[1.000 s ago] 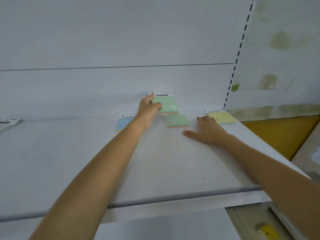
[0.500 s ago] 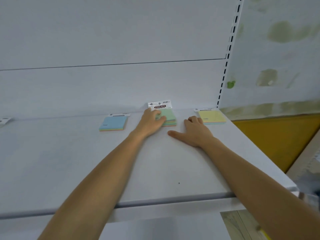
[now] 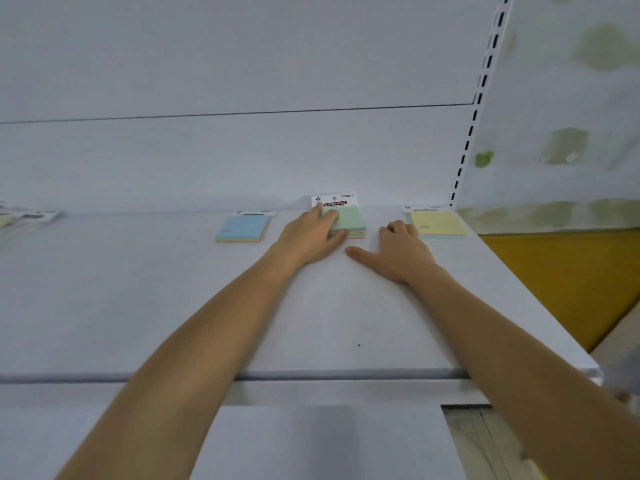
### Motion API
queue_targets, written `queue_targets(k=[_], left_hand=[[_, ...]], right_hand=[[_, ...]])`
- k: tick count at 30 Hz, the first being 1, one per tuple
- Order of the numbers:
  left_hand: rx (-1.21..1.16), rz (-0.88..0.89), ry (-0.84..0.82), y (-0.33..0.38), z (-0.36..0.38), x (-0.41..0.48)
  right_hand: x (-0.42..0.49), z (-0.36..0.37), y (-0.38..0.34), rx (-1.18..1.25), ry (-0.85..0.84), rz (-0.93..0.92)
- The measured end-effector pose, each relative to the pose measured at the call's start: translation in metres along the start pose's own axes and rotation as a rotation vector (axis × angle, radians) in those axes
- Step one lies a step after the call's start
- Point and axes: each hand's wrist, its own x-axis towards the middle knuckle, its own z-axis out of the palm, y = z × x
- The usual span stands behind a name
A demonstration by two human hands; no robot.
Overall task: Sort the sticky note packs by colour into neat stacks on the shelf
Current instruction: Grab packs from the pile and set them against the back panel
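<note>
The green sticky note pack [image 3: 349, 220] lay at the back of the shelf [image 3: 311, 323], in the middle, on top of more notes. It looked like a small stack, but the layers were too small to count.

The left hand [image 3: 310, 237] was the nearer one: it touched the pack. The pack lay just ahead and to the right of its palm. Its grip was spread apart, not clamped. The fingers lay flat on top and the thumb pushed on the near edge.

The pack's long side ran from front to back. Its white header card [image 3: 334, 199] pointed away, at the back wall [image 3: 242, 161], and tipped up against it.

The right hand [image 3: 403, 252] rested on the shelf just beside the pack. Its grip was loose and held nothing. It sat between the green pack and the yellow sticky note pack [image 3: 438, 225].

The blue sticky note pack [image 3: 244, 228] lay to the left, apart from the green one. Both pointed the same way.

I think the next job was to push the green stack straight.
</note>
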Motion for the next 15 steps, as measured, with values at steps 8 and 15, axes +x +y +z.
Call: queue_targets(k=[8,15], left_hand=[[0.228,0.069,0.131,-0.060,-0.050,-0.028],[0.331,-0.043,0.076,-0.170,-0.094,-0.107]], right_hand=[[-0.006,-0.015,-0.006,-0.135,-0.014,0.004],[-0.016,-0.009,-0.115,-0.138,0.156,-0.142]])
